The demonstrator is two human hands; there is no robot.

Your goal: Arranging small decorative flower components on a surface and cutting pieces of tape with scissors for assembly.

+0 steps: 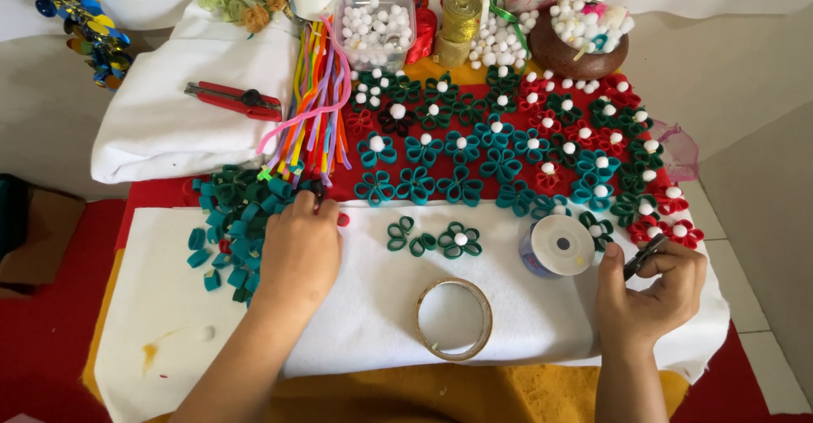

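Teal felt loops (241, 220) are being pinched from their pile by the left hand (298, 249); small dark scissors (644, 258) are gripped in the right hand (652, 287) near a tape roll (454, 319).

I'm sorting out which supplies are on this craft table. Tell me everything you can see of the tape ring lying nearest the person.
The clear tape ring with a tan inner core lies flat on the white cloth, between the left hand and right hand. It looks like thin transparent plastic tape, nearly used up, with white cloth showing through its wide hole. Neither hand touches it; only the cloth does.
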